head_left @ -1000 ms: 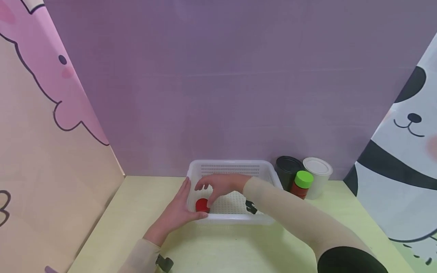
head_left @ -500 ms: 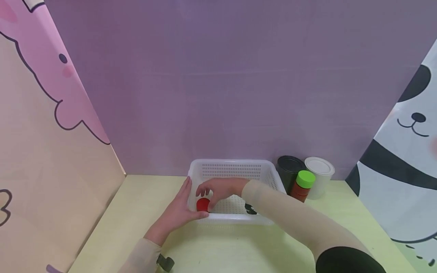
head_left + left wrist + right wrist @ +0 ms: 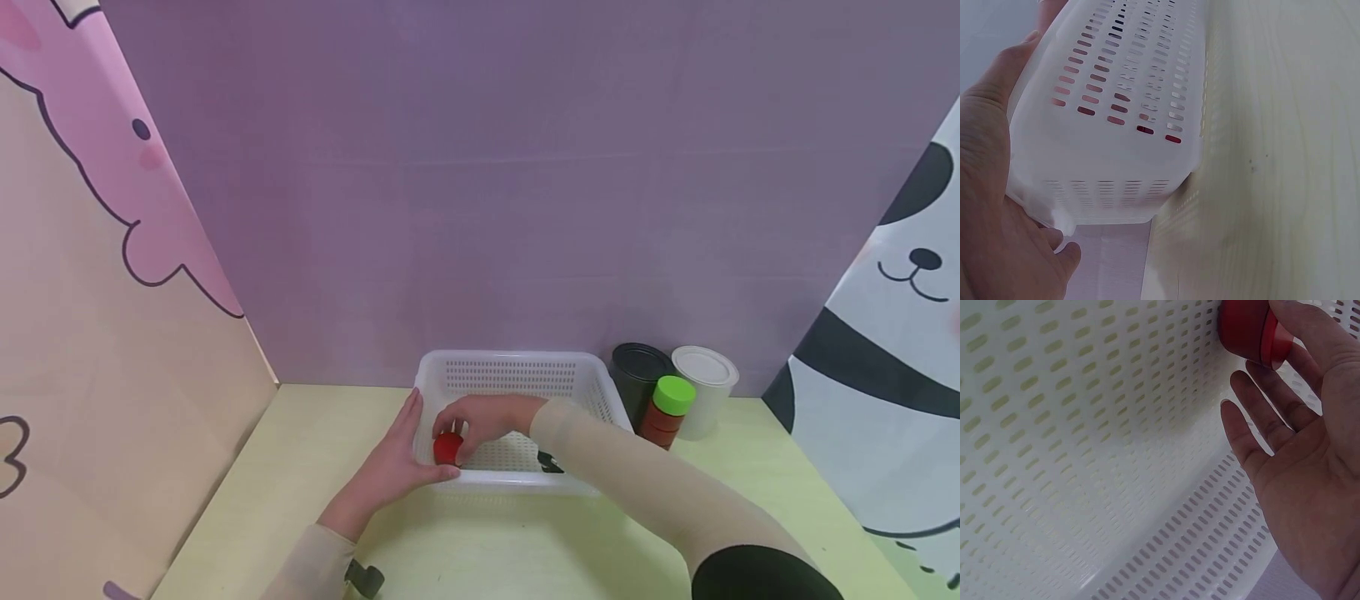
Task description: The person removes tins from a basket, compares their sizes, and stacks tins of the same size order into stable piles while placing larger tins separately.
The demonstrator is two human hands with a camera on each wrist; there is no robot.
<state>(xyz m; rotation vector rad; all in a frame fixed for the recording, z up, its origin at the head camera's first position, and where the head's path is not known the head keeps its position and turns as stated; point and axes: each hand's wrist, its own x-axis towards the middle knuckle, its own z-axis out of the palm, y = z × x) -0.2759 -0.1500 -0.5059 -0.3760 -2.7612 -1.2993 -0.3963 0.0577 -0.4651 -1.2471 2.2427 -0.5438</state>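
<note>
A white perforated plastic basket (image 3: 517, 357) stands against the back wall. My left hand (image 3: 390, 468) holds its near left corner, the thumb along the front rim and the fingers down the left side; the left wrist view shows the fingers bent round the rim. Inside, in the near left corner, is a small round red jar (image 3: 447, 450). My right hand (image 3: 486, 415) reaches in from above and pinches the jar between thumb and index finger. In the right wrist view the other fingers stay apart from the jar (image 3: 1247, 331), which touches the basket floor.
Right of the basket stand a black canister (image 3: 637, 379), a white canister (image 3: 703, 387) and a red jar with a green lid (image 3: 670, 408). The pale wooden table (image 3: 517, 550) runs in front. A purple wall (image 3: 510, 208) rises behind.
The right hand's fingers have lowered and closed in on the red jar's lid. The left hand keeps its place on the basket. The head view has shifted slightly.
</note>
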